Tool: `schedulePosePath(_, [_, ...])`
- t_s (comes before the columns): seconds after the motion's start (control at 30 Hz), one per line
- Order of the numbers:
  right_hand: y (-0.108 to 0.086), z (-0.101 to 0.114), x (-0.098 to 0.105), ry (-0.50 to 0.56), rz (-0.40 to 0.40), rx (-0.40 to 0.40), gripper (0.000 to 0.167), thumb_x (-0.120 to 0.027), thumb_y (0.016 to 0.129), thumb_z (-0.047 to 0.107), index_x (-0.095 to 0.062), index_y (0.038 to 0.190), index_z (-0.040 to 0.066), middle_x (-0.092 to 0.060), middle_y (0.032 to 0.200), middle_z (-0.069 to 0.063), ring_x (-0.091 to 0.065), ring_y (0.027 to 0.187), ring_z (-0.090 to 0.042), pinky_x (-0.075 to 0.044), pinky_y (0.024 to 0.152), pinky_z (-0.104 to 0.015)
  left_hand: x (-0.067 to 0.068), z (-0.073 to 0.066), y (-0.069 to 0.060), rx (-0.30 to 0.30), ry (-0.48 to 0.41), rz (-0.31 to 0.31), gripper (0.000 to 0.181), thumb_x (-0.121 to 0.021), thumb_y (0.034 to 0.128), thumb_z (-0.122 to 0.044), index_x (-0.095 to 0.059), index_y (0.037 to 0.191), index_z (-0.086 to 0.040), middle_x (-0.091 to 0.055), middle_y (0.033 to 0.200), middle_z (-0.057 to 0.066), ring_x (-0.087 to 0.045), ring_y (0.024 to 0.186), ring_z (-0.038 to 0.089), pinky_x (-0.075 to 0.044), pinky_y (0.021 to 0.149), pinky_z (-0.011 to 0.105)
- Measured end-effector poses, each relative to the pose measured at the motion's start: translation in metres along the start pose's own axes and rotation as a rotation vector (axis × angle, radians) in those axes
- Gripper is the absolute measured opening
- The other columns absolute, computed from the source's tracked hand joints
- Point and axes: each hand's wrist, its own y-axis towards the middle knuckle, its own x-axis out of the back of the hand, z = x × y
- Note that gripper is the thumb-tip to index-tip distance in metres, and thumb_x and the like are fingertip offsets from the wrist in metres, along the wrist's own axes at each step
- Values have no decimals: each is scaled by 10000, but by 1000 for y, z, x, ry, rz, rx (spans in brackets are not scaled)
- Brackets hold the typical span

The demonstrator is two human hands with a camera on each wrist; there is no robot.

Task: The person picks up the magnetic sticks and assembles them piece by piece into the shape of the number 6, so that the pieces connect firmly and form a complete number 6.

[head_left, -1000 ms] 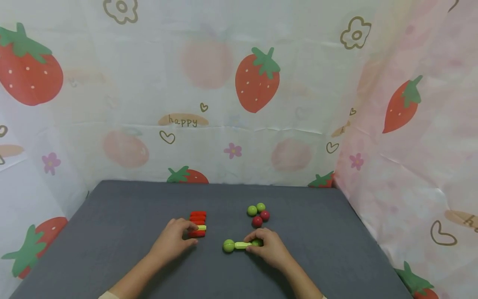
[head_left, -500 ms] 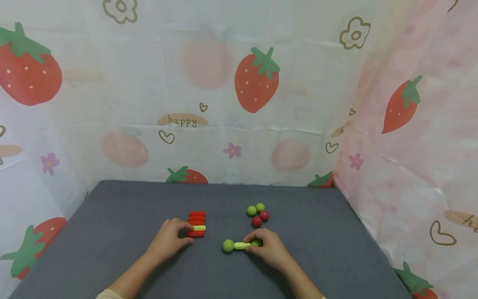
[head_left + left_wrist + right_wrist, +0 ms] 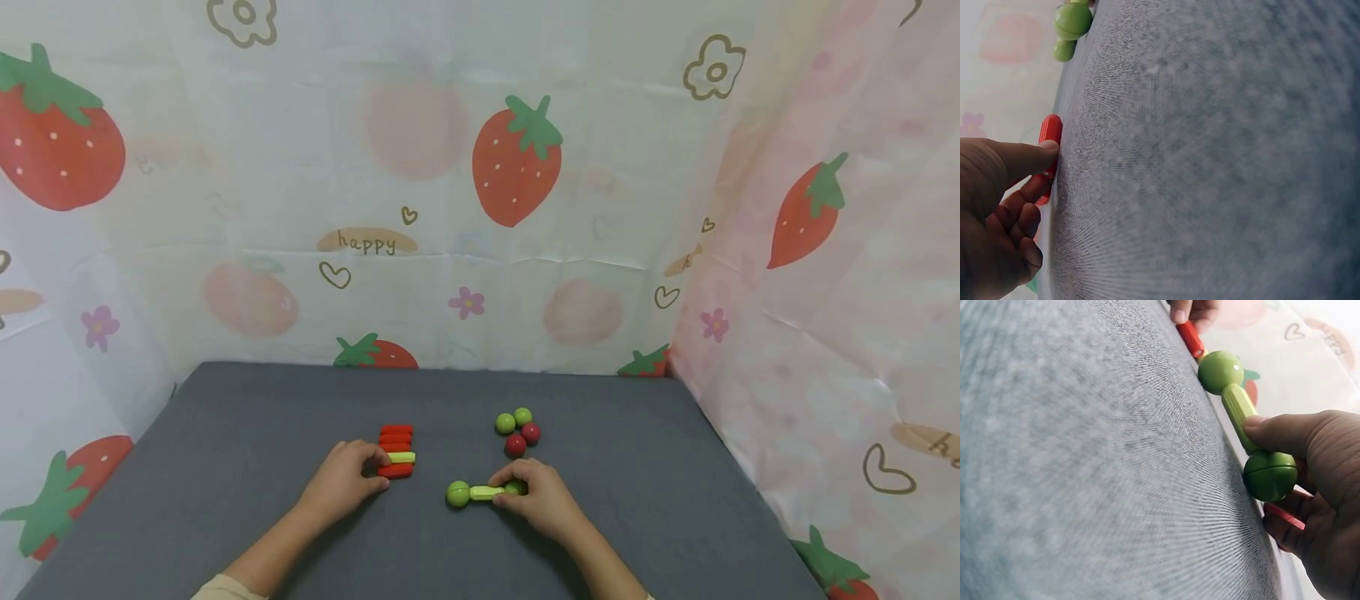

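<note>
Beside a row of short sticks, my left hand (image 3: 339, 485) has its index finger at the left end of a yellow-green stick (image 3: 403, 457) and its thumb against the nearest red stick (image 3: 397, 471), pinching the pair. In the left wrist view the thumb presses that red stick (image 3: 1051, 128). To the right, my right hand (image 3: 543, 500) grips the right end of a toy dumbbell (image 3: 483, 493), made of a yellow-green bar between two green balls. Its thumb lies on the bar in the right wrist view, near the closer green ball (image 3: 1270, 476).
More red sticks (image 3: 396, 430) lie in the row behind the yellow-green one. Two loose green balls (image 3: 506, 423) and two dark red balls (image 3: 515, 446) sit together behind the dumbbell. The grey table (image 3: 262, 433) ends at a strawberry-print curtain (image 3: 450, 317).
My left hand first drew slightly left; then the yellow-green stick and nearest red stick shifted a little right together. The right hand and dumbbell stay almost still.
</note>
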Motion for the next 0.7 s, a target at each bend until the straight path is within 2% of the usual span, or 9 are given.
schedulePosePath(0.2, [1, 0, 0, 3, 8, -5, 153, -827, 870, 264, -778, 1013, 294, -695, 1037, 108, -593, 943, -104, -477, 784, -259, 0, 1, 1, -18, 6, -11, 193, -879, 798, -164, -731, 918, -198, -698, 911, -70, -539, 887, 151, -472, 830, 398])
schedulePosePath(0.33, [1, 0, 0, 3, 4, -1, 156, -830, 868, 258, -781, 1013, 288, -695, 1039, 107, -593, 950, -105, -475, 791, -260, -1, 2, 0, 2, -4, 5, 185, -863, 820, -171, -728, 939, -208, -681, 907, -83, -548, 915, 153, -482, 858, 421])
schedulePosePath(0.53, [1, -1, 0, 2, 5, -6, 161, -827, 870, 250, -781, 1019, 284, -698, 1036, 109, -592, 950, -103, -474, 799, -260, -1, 2, 2, -14, 0, 9, 180, -869, 810, -164, -751, 941, -199, -708, 933, -69, -593, 941, 174, -498, 893, 460])
schedulePosePath(0.7, [1, -2, 0, 2, 6, -14, 159, -827, 870, 252, -782, 1020, 281, -698, 1044, 100, -594, 951, -107, -477, 796, -262, -2, 1, 2, 2, -16, 23, 181, -870, 809, -163, -771, 954, -207, -716, 942, -73, -620, 967, 174, -508, 920, 466])
